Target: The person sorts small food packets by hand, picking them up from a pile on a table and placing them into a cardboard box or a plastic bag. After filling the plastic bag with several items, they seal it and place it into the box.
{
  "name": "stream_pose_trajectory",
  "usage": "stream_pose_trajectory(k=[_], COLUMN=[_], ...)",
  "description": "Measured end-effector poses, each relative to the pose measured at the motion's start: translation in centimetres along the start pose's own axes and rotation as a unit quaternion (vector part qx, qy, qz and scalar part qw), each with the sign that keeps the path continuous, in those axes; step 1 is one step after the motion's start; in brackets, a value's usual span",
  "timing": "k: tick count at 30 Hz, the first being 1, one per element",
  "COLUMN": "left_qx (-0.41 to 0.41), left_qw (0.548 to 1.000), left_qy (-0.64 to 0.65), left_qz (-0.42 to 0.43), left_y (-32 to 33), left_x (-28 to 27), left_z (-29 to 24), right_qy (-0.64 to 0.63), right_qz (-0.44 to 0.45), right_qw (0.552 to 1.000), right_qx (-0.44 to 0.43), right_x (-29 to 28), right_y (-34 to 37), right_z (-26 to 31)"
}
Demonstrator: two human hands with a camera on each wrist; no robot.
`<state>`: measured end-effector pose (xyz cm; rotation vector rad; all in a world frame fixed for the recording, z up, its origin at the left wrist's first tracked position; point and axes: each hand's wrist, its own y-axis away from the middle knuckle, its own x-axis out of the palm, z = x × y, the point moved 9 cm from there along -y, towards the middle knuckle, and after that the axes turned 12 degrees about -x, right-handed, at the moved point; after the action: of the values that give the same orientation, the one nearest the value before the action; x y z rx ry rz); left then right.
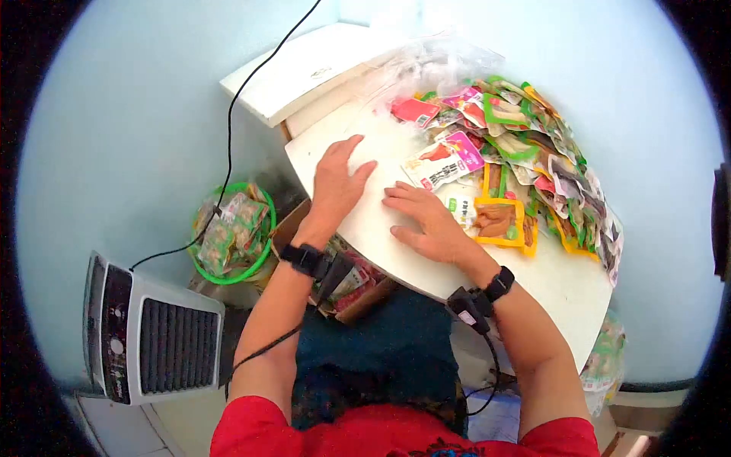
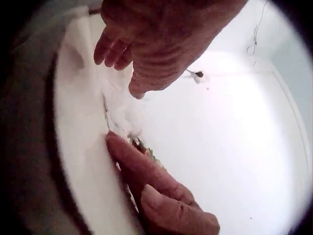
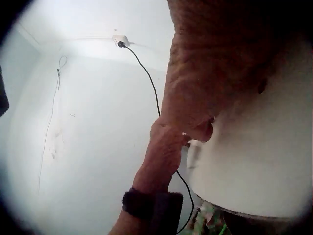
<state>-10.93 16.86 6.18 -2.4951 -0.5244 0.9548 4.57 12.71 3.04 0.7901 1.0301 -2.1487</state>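
Observation:
My left hand (image 1: 337,186) is over the left side of the white table (image 1: 362,221), fingers extended and thumb spread, holding nothing. To its right, my right hand (image 1: 432,228) lies low over the tabletop with its fingers reaching left, also holding nothing. Just beyond the right hand is a white and pink food packet (image 1: 445,161). Beside its knuckles lies a yellow-edged packet (image 1: 499,219) with brown food showing. In the left wrist view, the left hand (image 2: 166,44) appears above the right hand (image 2: 161,196), with a gap between them.
A large heap of sealed food packets (image 1: 525,137) covers the table's right side, with clear plastic bags (image 1: 434,65) behind. Left of the table stand a green-rimmed basket (image 1: 272,221) of packets, a cardboard box (image 1: 365,303) and an air cooler (image 1: 179,343). A black cable (image 1: 230,129) hangs nearby.

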Motion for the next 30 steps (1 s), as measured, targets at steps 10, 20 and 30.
stream_pose_trajectory(k=[10, 20, 30], left_qx=[0.077, -0.237, -0.233], left_qw=[0.978, 0.880, 0.681], left_qy=[-0.187, 0.411, 0.690], left_qz=[0.055, 0.004, 0.078], left_y=[-3.4, 2.4, 10.7], left_x=[6.4, -5.8, -6.8], left_z=[-2.1, -2.4, -2.0], right_qy=[0.044, -0.147, -0.625], right_qz=[-0.006, -0.143, -0.116], right_qw=[0.998, 0.978, 0.749], right_qx=[-0.036, 0.047, 0.187], right_x=[0.2, -1.5, -0.7], right_y=[0.3, 0.6, -0.2], right_z=[0.3, -2.0, 1.3])
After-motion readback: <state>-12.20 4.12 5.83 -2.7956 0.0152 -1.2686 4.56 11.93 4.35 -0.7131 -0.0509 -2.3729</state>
